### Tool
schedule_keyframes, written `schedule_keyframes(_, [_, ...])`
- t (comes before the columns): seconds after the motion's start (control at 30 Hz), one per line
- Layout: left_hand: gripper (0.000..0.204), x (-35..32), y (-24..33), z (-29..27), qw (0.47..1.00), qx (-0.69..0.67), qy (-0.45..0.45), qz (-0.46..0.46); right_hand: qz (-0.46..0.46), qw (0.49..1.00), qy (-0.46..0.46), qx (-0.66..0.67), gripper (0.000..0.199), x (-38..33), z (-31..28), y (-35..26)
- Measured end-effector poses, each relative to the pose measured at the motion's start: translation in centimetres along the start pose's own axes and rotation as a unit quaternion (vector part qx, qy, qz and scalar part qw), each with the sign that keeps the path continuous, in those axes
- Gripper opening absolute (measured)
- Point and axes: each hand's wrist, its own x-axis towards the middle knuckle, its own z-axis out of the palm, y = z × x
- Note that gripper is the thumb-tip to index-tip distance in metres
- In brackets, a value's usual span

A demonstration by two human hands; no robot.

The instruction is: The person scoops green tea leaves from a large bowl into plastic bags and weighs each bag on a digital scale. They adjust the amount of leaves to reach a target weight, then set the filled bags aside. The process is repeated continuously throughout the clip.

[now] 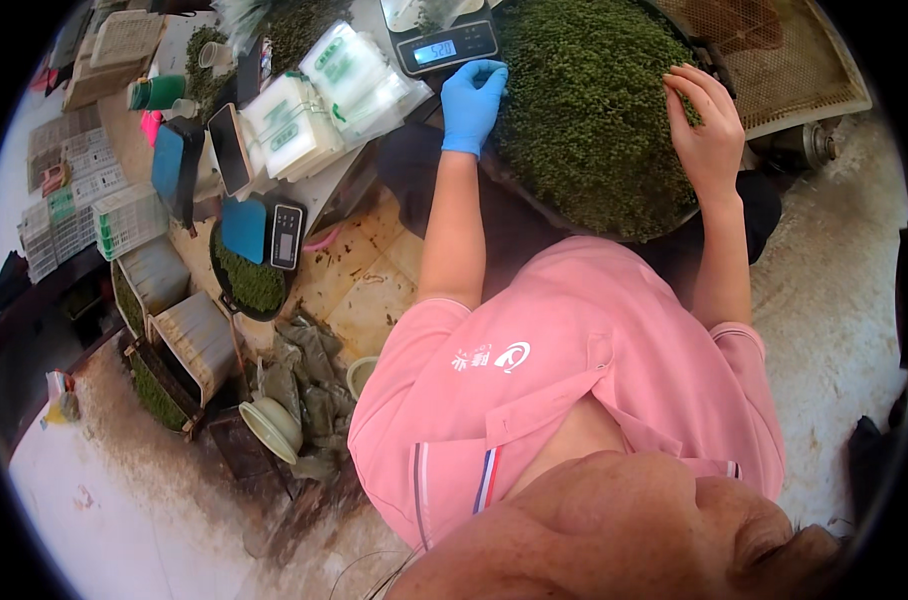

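Note:
A large round tray holds a deep heap of small green pieces (594,120), which look like tea leaves. My left hand (471,108), in a blue glove, is at the left edge of the heap, just below a digital scale (444,47) with a lit display. Its thumb and forefinger are pinched together; whatever may be between them cannot be made out. Bare and bent at the fingers, my right hand (709,130) is over the heap's right edge. Its thumb tip is close to the forefinger tip, and anything held there is too small to name.
Left of the scale lie stacks of clear printed bags (292,125), with a phone (230,150) propped beside them. A second small scale (286,237) is by a dark pan of green pieces (249,282). A mesh sieve (784,60) stands at the far right. Pale bowls (272,428) are lower left.

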Motion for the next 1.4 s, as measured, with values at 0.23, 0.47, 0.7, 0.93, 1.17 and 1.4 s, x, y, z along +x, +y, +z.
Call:
schedule_keyframes(0.23, [0.020, 0.2, -0.6, 1.1, 0.921, 0.353, 0.058, 0.153, -0.005, 1.000, -0.002, 0.015, 0.014, 0.2, 0.5, -0.6])
schedule_keyframes(0.47, [0.020, -0.3, 0.4, 1.0, 0.959, 0.261, 0.047, 0.104, 0.006, 1.000, -0.007, -0.004, 0.014, -0.2, -0.1, 0.1])
schedule_keyframes(0.7, [0.017, -2.7, 1.7, 1.4, 0.988, 0.123, 0.013, 0.093, 0.004, 1.000, -0.008, 0.010, 0.013, -0.2, 0.1, -0.3])
schedule_keyframes(0.93, [0.016, -2.6, 1.9, -2.1, 0.983, 0.070, 0.137, 0.105, 0.017, 1.000, -0.014, 0.000, 0.013, -0.4, -0.7, -0.1])
schedule_keyframes(1.17, [0.026, 3.2, 3.9, -5.8, 0.899, 0.303, 0.290, 0.125, 0.024, 0.999, -0.022, 0.007, 0.013, -0.4, -0.7, -0.3])
schedule_keyframes(1.4, [0.022, 6.7, 3.4, -6.3, 0.913, 0.184, 0.322, 0.173, 0.028, 0.999, -0.025, -0.002, 0.012, -0.1, -0.8, -0.5])
